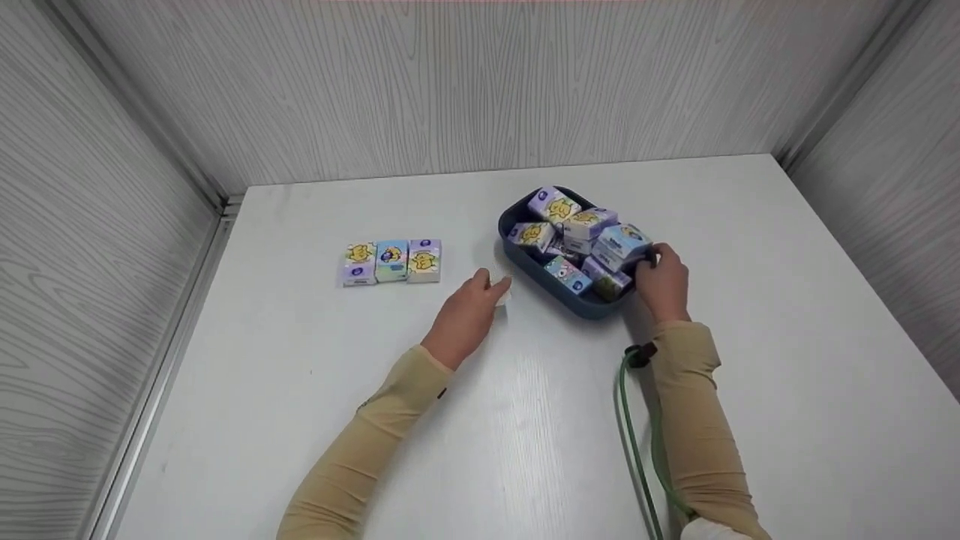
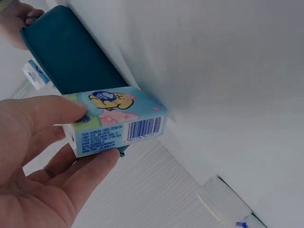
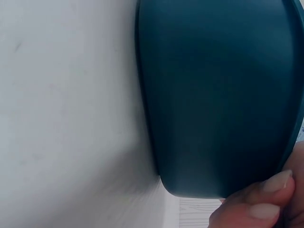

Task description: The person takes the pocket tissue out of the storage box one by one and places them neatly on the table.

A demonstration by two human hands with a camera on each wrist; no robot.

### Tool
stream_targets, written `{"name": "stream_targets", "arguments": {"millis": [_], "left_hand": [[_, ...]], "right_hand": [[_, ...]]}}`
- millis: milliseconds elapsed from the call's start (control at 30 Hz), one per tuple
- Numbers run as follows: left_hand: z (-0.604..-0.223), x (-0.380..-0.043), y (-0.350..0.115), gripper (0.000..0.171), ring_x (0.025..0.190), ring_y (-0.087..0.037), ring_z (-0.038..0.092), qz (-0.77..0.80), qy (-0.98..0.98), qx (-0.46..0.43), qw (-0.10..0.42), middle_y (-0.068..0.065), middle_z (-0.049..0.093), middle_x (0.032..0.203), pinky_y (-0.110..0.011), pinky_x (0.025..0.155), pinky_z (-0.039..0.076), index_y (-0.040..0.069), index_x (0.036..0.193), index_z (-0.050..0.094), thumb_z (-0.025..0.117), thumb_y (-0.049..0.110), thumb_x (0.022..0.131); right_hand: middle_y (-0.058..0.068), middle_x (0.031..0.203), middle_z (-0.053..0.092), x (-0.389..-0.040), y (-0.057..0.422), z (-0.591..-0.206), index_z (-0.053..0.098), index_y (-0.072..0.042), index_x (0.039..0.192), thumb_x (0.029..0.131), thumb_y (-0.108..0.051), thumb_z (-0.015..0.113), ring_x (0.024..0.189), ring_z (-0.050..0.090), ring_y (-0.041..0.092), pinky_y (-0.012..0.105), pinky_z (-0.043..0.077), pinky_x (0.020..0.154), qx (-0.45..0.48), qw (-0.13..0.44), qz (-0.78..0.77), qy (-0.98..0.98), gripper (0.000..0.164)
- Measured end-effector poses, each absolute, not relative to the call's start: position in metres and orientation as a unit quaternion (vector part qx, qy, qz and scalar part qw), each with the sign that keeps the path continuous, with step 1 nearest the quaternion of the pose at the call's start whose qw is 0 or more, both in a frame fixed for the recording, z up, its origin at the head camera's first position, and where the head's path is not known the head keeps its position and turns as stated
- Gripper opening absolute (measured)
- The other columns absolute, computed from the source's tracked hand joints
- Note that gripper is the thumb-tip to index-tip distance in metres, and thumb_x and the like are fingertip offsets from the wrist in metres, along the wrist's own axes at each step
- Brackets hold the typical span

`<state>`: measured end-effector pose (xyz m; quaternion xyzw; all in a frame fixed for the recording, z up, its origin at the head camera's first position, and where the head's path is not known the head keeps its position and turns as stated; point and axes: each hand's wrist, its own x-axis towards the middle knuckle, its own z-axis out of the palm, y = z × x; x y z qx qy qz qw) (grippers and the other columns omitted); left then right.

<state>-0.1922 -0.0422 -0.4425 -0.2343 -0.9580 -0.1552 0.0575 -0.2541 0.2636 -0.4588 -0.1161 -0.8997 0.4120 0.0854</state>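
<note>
Between thumb and fingers, my left hand (image 1: 465, 311) pinches a small light-blue box (image 2: 121, 118) with a yellow cartoon bear and a barcode; in the head view the hand mostly hides it. A dark blue-green bin (image 1: 551, 289) heaped with several small purple and blue boxes (image 1: 590, 223) stands just right of that hand. My right hand (image 1: 664, 281) grips the bin's rim at its right end, with fingertips (image 3: 278, 181) showing against the wall in the right wrist view. Left of the left hand, three boxes (image 1: 391, 260) stand side by side in a row.
All of this is on a white table (image 1: 540, 420) with grey wood-grain panels (image 1: 420, 90) at the back and both sides. A green cable (image 1: 634, 442) runs along the right forearm from a black clip (image 1: 640, 355) near the wrist.
</note>
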Motion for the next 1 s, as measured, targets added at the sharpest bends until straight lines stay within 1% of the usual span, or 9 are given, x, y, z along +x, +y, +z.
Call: {"name": "stream_targets", "arguments": {"millis": [100,167,233,367,567,667,833,1000], "left_hand": [[-0.445,-0.193,-0.042,0.046,0.116,-0.029,0.053,-0.118,-0.963,-0.241,0.025,-0.02,0.046,0.129,-0.036,0.091,0.049,0.011,0.134,0.056,0.062,-0.002,0.09],[-0.448,-0.194,-0.042,0.041,0.117,-0.032,0.052,-0.084,-0.963,-0.253,0.024,-0.021,0.046,0.131,-0.037,0.089,0.05,0.01,0.129,0.06,0.064,-0.001,0.089],[-0.45,-0.196,-0.042,0.037,0.114,-0.032,0.054,-0.043,-0.961,-0.27,0.03,-0.021,0.048,0.128,-0.037,0.085,0.052,0.008,0.124,0.063,0.065,-0.001,0.088],[-0.456,-0.2,-0.045,0.028,0.106,-0.03,0.057,0.023,-0.954,-0.297,0.041,-0.019,0.055,0.118,-0.035,0.079,0.055,0.004,0.116,0.067,0.064,-0.003,0.089],[-0.459,-0.211,-0.049,0.032,0.106,-0.03,0.059,0.043,-0.954,-0.293,0.045,-0.017,0.059,0.115,-0.035,0.08,0.054,0.003,0.12,0.064,0.064,-0.004,0.088],[-0.46,-0.218,-0.051,0.035,0.105,-0.029,0.06,0.06,-0.955,-0.288,0.043,-0.017,0.06,0.115,-0.036,0.08,0.054,0.003,0.122,0.063,0.065,-0.002,0.088],[-0.461,-0.23,-0.055,0.032,0.101,-0.029,0.062,0.074,-0.957,-0.279,0.036,-0.017,0.062,0.113,-0.038,0.08,0.054,0.003,0.121,0.064,0.064,-0.002,0.089],[-0.463,-0.243,-0.058,0.03,0.102,-0.03,0.061,0.06,-0.963,-0.258,0.039,-0.018,0.062,0.112,-0.038,0.08,0.054,0.001,0.119,0.064,0.062,-0.004,0.089]], "right_hand": [[0.027,0.126,0.055,-0.255,0.264,-0.458,0.049,0.006,0.13,0.094,-0.01,0.041,0.102,0.055,0.035,0.044,0.044,0.084,-0.117,0.084,0.414,-0.899,0.04],[0.027,0.125,0.055,-0.255,0.264,-0.458,0.05,0.005,0.129,0.094,-0.01,0.041,0.102,0.055,0.034,0.044,0.044,0.084,-0.119,0.085,0.413,-0.899,0.04],[0.027,0.125,0.055,-0.254,0.264,-0.458,0.049,0.005,0.129,0.094,-0.01,0.041,0.101,0.055,0.034,0.043,0.044,0.083,-0.12,0.085,0.414,-0.898,0.039],[0.027,0.124,0.055,-0.252,0.263,-0.458,0.05,0.005,0.129,0.094,-0.01,0.041,0.097,0.054,0.032,0.042,0.044,0.081,-0.121,0.086,0.413,-0.899,0.038],[0.026,0.122,0.056,-0.251,0.262,-0.458,0.05,0.005,0.128,0.094,-0.009,0.041,0.089,0.054,0.033,0.042,0.043,0.076,-0.113,0.095,0.404,-0.903,0.038],[0.026,0.122,0.056,-0.252,0.262,-0.458,0.051,0.005,0.128,0.094,-0.01,0.041,0.091,0.053,0.032,0.042,0.043,0.077,-0.114,0.093,0.406,-0.902,0.038],[0.026,0.123,0.056,-0.252,0.263,-0.458,0.05,0.005,0.129,0.095,-0.01,0.04,0.094,0.054,0.033,0.042,0.044,0.079,-0.113,0.087,0.407,-0.902,0.038],[0.027,0.122,0.056,-0.251,0.264,-0.458,0.05,0.005,0.129,0.095,-0.009,0.041,0.091,0.054,0.033,0.041,0.044,0.077,-0.111,0.088,0.411,-0.901,0.038]]}}
